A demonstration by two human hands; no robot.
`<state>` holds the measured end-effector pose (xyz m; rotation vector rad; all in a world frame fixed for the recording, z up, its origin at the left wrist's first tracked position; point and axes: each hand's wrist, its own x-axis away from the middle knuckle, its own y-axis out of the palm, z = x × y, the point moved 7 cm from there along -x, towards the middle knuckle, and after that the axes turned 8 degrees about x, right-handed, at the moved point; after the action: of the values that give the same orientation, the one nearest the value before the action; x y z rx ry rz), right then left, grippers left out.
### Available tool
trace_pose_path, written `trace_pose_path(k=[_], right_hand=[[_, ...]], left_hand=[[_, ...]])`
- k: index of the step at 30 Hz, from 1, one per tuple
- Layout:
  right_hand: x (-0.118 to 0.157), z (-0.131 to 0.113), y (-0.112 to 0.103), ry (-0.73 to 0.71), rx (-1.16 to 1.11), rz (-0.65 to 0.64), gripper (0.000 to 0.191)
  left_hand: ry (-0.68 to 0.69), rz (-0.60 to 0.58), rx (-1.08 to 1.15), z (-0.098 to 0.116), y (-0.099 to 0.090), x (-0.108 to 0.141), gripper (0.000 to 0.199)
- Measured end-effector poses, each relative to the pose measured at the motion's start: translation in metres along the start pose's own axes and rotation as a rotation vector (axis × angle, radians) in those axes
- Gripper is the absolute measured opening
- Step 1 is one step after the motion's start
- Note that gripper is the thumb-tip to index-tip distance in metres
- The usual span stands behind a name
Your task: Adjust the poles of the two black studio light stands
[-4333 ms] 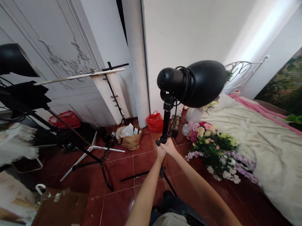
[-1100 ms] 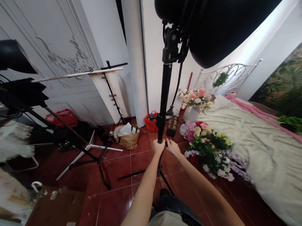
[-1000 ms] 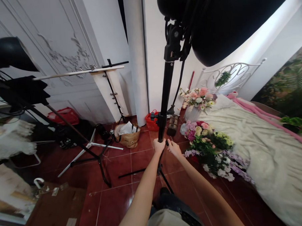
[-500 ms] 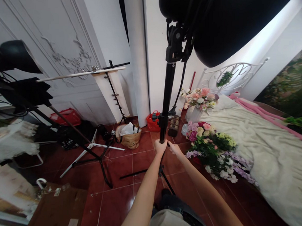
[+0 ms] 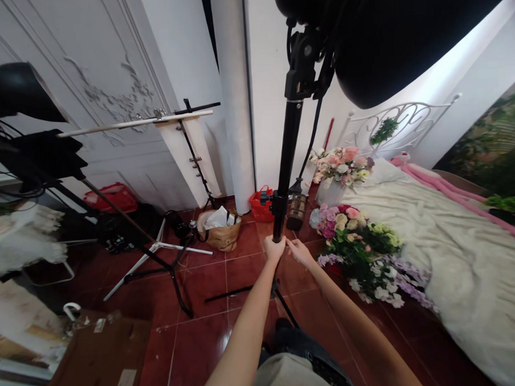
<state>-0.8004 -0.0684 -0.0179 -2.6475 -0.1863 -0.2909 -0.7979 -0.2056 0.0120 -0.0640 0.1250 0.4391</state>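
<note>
A black light stand (image 5: 288,149) rises in front of me, with a large black lamp head (image 5: 404,38) on top and a cable hanging beside the pole. My left hand (image 5: 275,249) is wrapped round the pole, below a black clamp collar (image 5: 279,202). Just right of the pole, my right hand (image 5: 299,252) has its fingertips pinched together at the stand's side; whatever lies between them is too small to make out. The stand's black legs (image 5: 287,308) spread over the floor below my hands.
Flowers (image 5: 353,240) and a bed with a cream cover (image 5: 451,247) are on the right. A woven bag (image 5: 222,237) and red bag (image 5: 262,205) stand ahead. On the left are another lamp (image 5: 25,92), tripod legs (image 5: 176,287) and a cardboard box (image 5: 98,359).
The lamp head and upper pole have shifted slightly right in view. My right hand has turned a little, its fingers now more visible. My left hand keeps its hold on the pole.
</note>
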Motion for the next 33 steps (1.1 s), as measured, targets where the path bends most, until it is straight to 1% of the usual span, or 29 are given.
trace_pose_path(k=[2,5,7,9,12,18,22,24,27,29,31,33], right_hand=[[0.010,-0.005,-0.005,-0.122,-0.018,0.057,0.043],[0.023,-0.012,-0.007,-0.258,-0.057,0.004,0.048],[0.029,-0.015,-0.008,-0.296,-0.058,-0.035,0.047],[0.030,-0.014,-0.009,-0.300,-0.063,-0.054,0.046],[0.025,-0.008,-0.007,-0.278,-0.105,-0.073,0.044],[0.009,0.009,0.002,-0.147,-0.248,-0.085,0.044],[0.008,0.007,0.003,-0.170,-0.267,-0.083,0.042],[0.008,0.005,0.003,-0.186,-0.269,-0.053,0.043],[0.007,0.006,0.005,-0.179,-0.243,0.044,0.043],[0.006,0.004,0.007,-0.170,-0.191,0.102,0.039],[0.007,-0.001,0.008,-0.182,-0.145,0.152,0.037],[0.007,-0.008,0.006,-0.188,-0.148,0.210,0.039]], left_hand=[[-0.002,-0.004,-0.001,-0.002,0.000,0.000,0.024],[0.003,-0.023,-0.016,-0.004,0.001,-0.001,0.027],[0.010,-0.025,-0.022,-0.004,0.001,-0.001,0.028],[0.011,-0.027,-0.016,-0.005,0.002,-0.001,0.028],[-0.004,-0.029,0.003,-0.005,0.002,-0.001,0.026],[-0.053,-0.023,0.004,-0.004,0.001,0.000,0.025],[-0.047,-0.025,-0.012,-0.001,0.000,0.000,0.025],[-0.038,-0.037,-0.021,-0.002,0.001,-0.001,0.024],[-0.022,-0.049,-0.011,-0.002,0.001,-0.001,0.022],[-0.011,-0.059,0.010,-0.002,0.001,-0.001,0.021],[-0.014,-0.081,0.034,-0.001,0.001,0.000,0.021],[-0.038,-0.107,0.050,-0.001,0.001,0.000,0.023]])
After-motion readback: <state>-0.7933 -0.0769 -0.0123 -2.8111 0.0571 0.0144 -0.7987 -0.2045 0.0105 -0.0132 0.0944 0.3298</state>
